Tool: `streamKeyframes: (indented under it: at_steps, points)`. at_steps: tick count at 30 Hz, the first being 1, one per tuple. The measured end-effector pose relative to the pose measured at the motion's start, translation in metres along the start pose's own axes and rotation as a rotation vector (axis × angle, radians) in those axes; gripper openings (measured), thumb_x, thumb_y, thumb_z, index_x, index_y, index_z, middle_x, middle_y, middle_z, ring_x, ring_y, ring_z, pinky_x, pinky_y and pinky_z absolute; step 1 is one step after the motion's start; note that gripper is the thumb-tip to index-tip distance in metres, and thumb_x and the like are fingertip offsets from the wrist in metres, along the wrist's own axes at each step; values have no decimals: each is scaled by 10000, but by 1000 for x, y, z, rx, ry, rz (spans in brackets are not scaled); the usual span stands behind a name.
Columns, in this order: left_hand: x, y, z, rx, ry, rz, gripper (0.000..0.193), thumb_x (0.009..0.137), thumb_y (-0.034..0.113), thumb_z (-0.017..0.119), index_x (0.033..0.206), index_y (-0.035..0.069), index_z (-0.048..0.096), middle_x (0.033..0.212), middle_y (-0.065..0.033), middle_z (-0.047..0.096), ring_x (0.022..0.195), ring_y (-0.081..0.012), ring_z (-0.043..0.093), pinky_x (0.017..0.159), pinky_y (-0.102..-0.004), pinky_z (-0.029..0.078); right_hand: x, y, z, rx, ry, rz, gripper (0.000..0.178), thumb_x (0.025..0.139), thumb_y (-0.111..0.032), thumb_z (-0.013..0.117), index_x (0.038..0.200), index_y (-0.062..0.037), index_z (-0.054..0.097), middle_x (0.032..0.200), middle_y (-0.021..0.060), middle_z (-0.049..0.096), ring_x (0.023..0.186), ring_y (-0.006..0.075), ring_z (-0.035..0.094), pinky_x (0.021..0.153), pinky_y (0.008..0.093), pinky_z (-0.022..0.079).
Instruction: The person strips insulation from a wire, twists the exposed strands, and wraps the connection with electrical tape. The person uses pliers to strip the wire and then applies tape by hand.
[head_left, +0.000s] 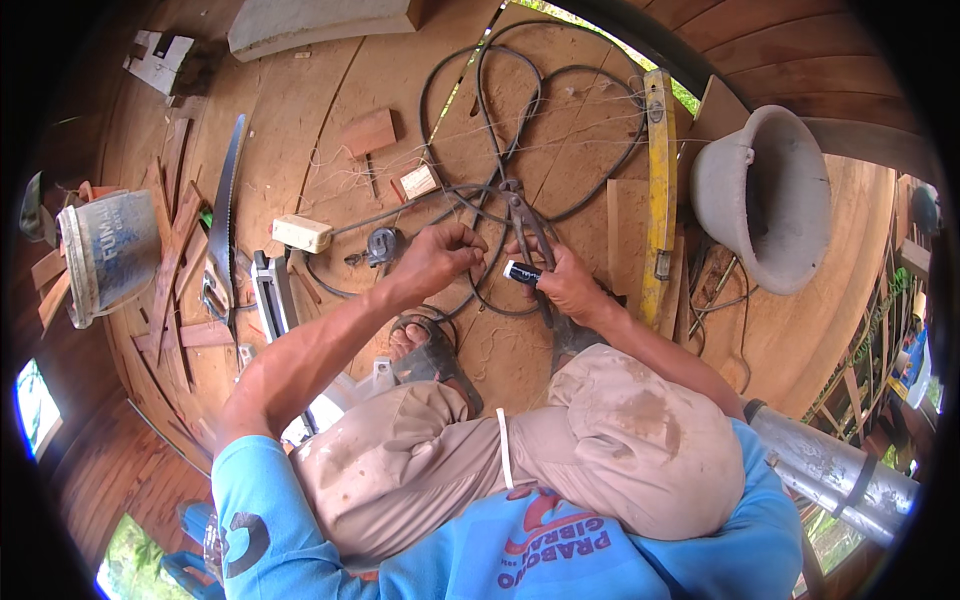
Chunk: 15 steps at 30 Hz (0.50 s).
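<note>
I squat on a wooden floor. My left hand (437, 257) is closed, pinching a black cable (500, 130) near its end, just above my sandalled foot. My right hand (563, 283) grips a small dark roll with a white end, like electrical tape (522, 272). A pair of metal pincers (520, 215) lies on the floor right between and above both hands, on top of the coiled cable.
A yellow spirit level (659, 180) lies to the right, a grey bucket (765, 195) beyond it. On the left are a hand saw (225, 200), a white socket block (301, 233), a measuring tape (383, 245), wood offcuts and a blue-white pail (108, 252).
</note>
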<state>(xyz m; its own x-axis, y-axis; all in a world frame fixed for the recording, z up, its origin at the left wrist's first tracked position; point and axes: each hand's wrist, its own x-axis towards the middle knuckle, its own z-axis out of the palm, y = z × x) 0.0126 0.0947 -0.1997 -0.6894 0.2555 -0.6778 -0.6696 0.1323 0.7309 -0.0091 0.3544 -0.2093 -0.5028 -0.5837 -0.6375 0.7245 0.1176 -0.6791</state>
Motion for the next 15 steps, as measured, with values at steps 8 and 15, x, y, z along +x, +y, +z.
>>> streamKeyframes:
  at_steps: [8, 15]
  points:
    - [-6, 39, -3, -128, -117, 170, 222, 1038, 165, 700, 1199, 25, 641, 957, -37, 751, 848, -91, 685, 664, -227, 492, -12, -30, 3, 13, 7, -171, 502, 951, -93, 778, 1415, -53, 592, 1214, 17, 675, 816, 59, 628, 719, 254, 551]
    - [-14, 61, -8, -112, -168, 127, 209, 1050, 164, 683, 1196, 29, 617, 956, -44, 742, 814, -106, 693, 692, -254, 561, -18, -54, 8, -136, -97, -246, 483, 928, -64, 776, 1384, -38, 617, 1252, -3, 642, 947, 46, 609, 800, 249, 532]
